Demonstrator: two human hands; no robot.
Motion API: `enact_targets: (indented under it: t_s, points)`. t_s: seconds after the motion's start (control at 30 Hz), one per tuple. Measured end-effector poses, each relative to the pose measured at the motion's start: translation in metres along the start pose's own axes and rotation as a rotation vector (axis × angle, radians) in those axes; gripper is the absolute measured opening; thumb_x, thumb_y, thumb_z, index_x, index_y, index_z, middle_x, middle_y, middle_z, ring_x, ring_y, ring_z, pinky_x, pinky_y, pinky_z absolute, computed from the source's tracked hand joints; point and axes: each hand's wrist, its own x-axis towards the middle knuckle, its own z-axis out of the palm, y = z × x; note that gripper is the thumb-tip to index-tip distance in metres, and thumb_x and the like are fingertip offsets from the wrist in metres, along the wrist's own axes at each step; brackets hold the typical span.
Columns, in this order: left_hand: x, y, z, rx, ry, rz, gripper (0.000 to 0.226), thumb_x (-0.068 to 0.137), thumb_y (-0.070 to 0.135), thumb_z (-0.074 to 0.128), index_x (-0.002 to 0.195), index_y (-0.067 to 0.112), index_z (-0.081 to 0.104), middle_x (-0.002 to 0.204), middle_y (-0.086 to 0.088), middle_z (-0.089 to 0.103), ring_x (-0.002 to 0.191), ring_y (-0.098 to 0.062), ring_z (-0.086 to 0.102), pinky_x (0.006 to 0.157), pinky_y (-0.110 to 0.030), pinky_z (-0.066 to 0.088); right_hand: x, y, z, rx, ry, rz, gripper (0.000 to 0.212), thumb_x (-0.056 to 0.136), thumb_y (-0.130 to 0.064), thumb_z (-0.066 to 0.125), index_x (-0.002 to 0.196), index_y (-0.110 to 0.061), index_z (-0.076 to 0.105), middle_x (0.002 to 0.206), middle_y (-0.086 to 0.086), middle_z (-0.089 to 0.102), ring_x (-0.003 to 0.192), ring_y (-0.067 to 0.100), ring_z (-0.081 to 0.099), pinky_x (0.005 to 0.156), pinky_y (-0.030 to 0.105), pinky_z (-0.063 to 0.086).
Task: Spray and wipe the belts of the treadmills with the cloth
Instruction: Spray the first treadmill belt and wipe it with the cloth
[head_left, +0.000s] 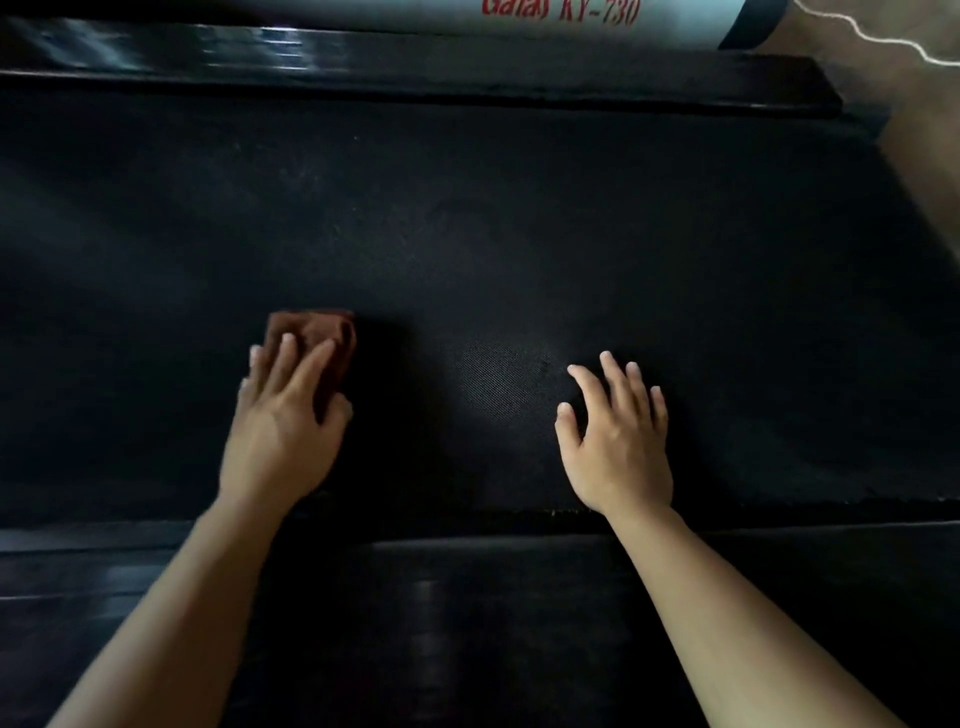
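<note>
A folded brown cloth (317, 343) is pressed flat on the black treadmill belt (519, 218) by the left hand (283, 421), fingers straight, towards the belt's near edge. The right hand (618, 441) is laid on the belt beside it, fingers spread and holding nothing, well apart from the cloth

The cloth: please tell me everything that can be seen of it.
The cloth is a reddish-brown piece of soft-looking fabric, folded or bunched into a rough rectangle. It lies flat on the black textured belt of the treadmill, left of the middle. The left hand presses on it with straight fingers and covers its near part. The right hand is apart from it.
</note>
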Motion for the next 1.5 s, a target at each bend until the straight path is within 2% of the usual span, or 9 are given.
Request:
enact_targets:
  t_s: [0.13, 0.27, 0.4, 0.53, 0.67, 0.83, 0.93, 1.23, 1.5]
  points:
    - [0.065, 0.022, 0.001, 0.003, -0.014, -0.012, 0.064, 0.096, 0.024, 0.054, 0.155, 0.022, 0.03, 0.166, -0.014, 0.016, 0.153, -0.038, 0.004, 0.124, -0.052, 0.011, 0.0, 0.0, -0.001, -0.014, -0.039, 0.008, 0.051, 0.098, -0.048, 0.034, 0.144, -0.03, 0.043, 0.161, 0.006, 0.028, 0.151, 0.029, 0.017, 0.122, 0.052, 0.012]
    - [0.095, 0.08, 0.025, 0.028, -0.054, 0.151, 0.065, 0.097, 0.025, 0.048, 0.157, 0.028, 0.024, 0.165, -0.018, 0.016, 0.153, -0.039, 0.007, 0.124, -0.051, 0.013, -0.001, -0.002, -0.003, -0.005, -0.056, 0.02, 0.051, 0.098, -0.047, 0.035, 0.146, -0.03, 0.041, 0.162, 0.005, 0.025, 0.152, 0.027, 0.013, 0.123, 0.05, 0.008]
    - [0.068, 0.133, 0.052, 0.001, -0.113, 0.347, 0.065, 0.096, 0.027, 0.047, 0.156, 0.042, 0.025, 0.167, -0.013, 0.014, 0.155, -0.032, 0.004, 0.124, -0.046, 0.011, -0.001, -0.002, -0.005, 0.004, -0.062, 0.022, 0.049, 0.098, -0.046, 0.038, 0.145, -0.032, 0.04, 0.162, 0.004, 0.025, 0.152, 0.026, 0.013, 0.123, 0.049, 0.008]
    - [0.005, 0.126, 0.055, -0.059, -0.14, 0.441, 0.061, 0.099, 0.028, 0.046, 0.154, 0.046, 0.027, 0.168, -0.006, 0.013, 0.156, -0.025, 0.002, 0.124, -0.041, 0.009, 0.0, -0.002, -0.005, -0.007, -0.065, 0.02, 0.05, 0.097, -0.047, 0.038, 0.145, -0.033, 0.039, 0.163, 0.002, 0.024, 0.152, 0.025, 0.013, 0.123, 0.048, 0.008]
    - [-0.039, 0.074, 0.037, -0.015, -0.127, 0.348, 0.059, 0.101, 0.036, 0.041, 0.154, 0.048, 0.021, 0.168, -0.001, 0.009, 0.155, -0.019, -0.004, 0.124, -0.04, 0.003, 0.0, -0.001, -0.001, -0.007, -0.04, 0.023, 0.049, 0.097, -0.047, 0.038, 0.144, -0.032, 0.042, 0.162, 0.003, 0.027, 0.151, 0.027, 0.016, 0.123, 0.049, 0.01]
    - [-0.036, 0.022, 0.007, 0.041, -0.074, 0.101, 0.061, 0.102, 0.036, 0.041, 0.159, 0.03, 0.021, 0.168, -0.007, 0.011, 0.155, -0.029, 0.0, 0.124, -0.047, 0.005, 0.0, -0.002, -0.003, 0.013, -0.019, 0.016, 0.048, 0.096, -0.046, 0.041, 0.141, -0.029, 0.047, 0.159, 0.006, 0.032, 0.15, 0.03, 0.021, 0.122, 0.052, 0.014]
    - [-0.007, 0.024, 0.002, 0.036, -0.061, 0.048, 0.066, 0.101, 0.031, 0.049, 0.16, 0.023, 0.019, 0.168, -0.01, 0.008, 0.155, -0.031, -0.002, 0.125, -0.046, 0.008, 0.0, -0.002, -0.005, 0.029, -0.051, 0.014, 0.048, 0.097, -0.046, 0.042, 0.143, -0.03, 0.045, 0.161, 0.006, 0.029, 0.151, 0.029, 0.018, 0.122, 0.052, 0.011]
    - [0.087, 0.149, 0.047, 0.001, -0.111, 0.09, 0.065, 0.094, 0.023, 0.046, 0.156, 0.02, 0.026, 0.166, -0.017, 0.014, 0.153, -0.039, 0.005, 0.125, -0.044, 0.009, 0.002, 0.034, -0.038, 0.11, -0.143, -0.005, 0.056, 0.1, -0.05, 0.038, 0.151, -0.027, 0.033, 0.164, 0.003, 0.021, 0.153, 0.024, 0.007, 0.124, 0.044, 0.007]
    - [0.002, 0.267, 0.111, -0.024, -0.204, 0.463, 0.064, 0.094, 0.026, 0.045, 0.155, 0.03, 0.03, 0.167, -0.007, 0.015, 0.155, -0.03, 0.005, 0.125, -0.042, 0.012, 0.002, 0.12, -0.057, -0.05, -0.131, 0.109, 0.057, 0.098, -0.048, 0.043, 0.15, -0.026, 0.037, 0.163, 0.007, 0.024, 0.151, 0.03, 0.014, 0.122, 0.049, 0.013]
